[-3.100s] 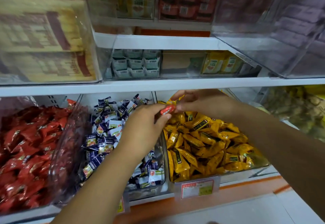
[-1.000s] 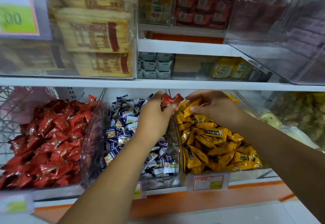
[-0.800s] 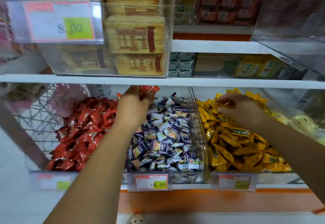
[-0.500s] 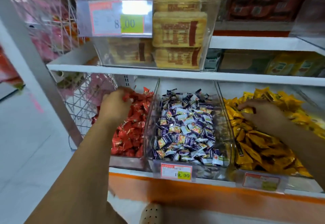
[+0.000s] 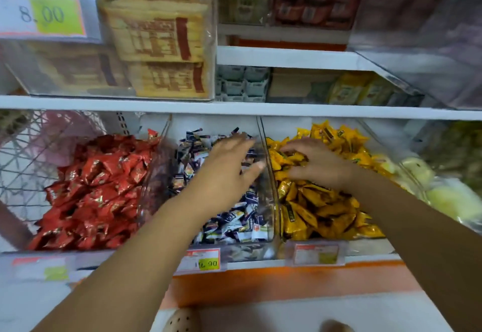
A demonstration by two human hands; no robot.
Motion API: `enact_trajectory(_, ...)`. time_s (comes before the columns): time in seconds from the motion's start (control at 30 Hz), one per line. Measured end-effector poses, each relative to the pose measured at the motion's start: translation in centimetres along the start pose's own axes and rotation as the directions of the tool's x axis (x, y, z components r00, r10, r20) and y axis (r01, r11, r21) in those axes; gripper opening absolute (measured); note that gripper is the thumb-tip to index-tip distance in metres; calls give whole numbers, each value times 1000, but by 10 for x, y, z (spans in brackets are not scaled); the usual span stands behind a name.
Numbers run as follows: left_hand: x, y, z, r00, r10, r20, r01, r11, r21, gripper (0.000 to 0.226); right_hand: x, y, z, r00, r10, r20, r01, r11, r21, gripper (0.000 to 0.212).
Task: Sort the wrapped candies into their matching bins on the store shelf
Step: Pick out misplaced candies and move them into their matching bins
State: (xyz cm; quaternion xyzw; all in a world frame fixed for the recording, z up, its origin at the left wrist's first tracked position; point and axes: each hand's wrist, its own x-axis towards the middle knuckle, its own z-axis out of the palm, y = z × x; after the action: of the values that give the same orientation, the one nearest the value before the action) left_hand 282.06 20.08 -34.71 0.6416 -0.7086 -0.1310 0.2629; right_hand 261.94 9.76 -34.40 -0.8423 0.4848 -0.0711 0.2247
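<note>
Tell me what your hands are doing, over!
Left grip open, empty, over blue candies. Right grip curled into yellow candies, hold unclear. Nothing in the way.

Upper price tag [image 5: 43, 5], on front of clear bin [image 5: 156, 44] of biscuit packs: reads "8.00", dark digits partly over green patch.
Middle price tag [image 5: 200, 260], on front of middle candy bin [image 5: 247, 249]: reads "19.90" on green patch; small print above too blurred.
Right tag [image 5: 315, 253], on yellow candy bin [image 5: 365, 245]: unreadable.
Left tag [image 5: 44, 269], below red candy bin [image 5: 154, 188]: blurred, unreadable.
Wrapper lettering: illegible.
</note>
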Motion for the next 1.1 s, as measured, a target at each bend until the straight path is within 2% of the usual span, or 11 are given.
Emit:
enact_trajectory(0.03,3,8,12,998,21,64,-22,1000,6,64,4,-2,1,994,26,109,-19,998,-67,67)
enact_trajectory(0.1,11,13,28,988,35,148,-40,999,32,68,12,-8,7,979,50,196,2,966,-260,83)
enact_trajectory(0.23,22,8,34,974,14,226,-32,997,74,69,28,-1,7,992,13,126,53,860,-507,69)
enact_trajectory(0.43,22,1,29,954,18,298,-47,995,89,68,34,40,-38,1000,12,14,-4,897,-443,36)
enact_trajectory(0.5,21,0,28,949,25,315,-45,997,58,72,35,47,-46,999,20,34,-3,901,-434,37)
enact_trajectory(0.6,21,-1,23,934,10,357,-20,1000,24,81,37,26,-47,995,38,92,6,901,-434,51)
enact_trajectory(0.67,20,-3,22,934,10,357,-28,999,46,82,47,2,-35,993,-39,114,85,898,-432,58)
enact_trajectory(0.73,20,-4,22,936,13,350,-44,996,81,84,62,-12,-8,974,-85,211,170,888,-427,74)
enact_trajectory(0.8,20,-4,21,937,13,349,-61,990,127,90,78,-8,15,956,-2,293,138,886,-442,99)
enact_trajectory(0.87,19,-4,20,941,17,337,-78,983,168,93,89,-1,26,957,45,287,103,871,-480,107)
enact_trajectory(1.1,16,-3,14,954,-34,296,-36,973,227,77,88,18,-4,971,-23,239,169,771,-614,56)
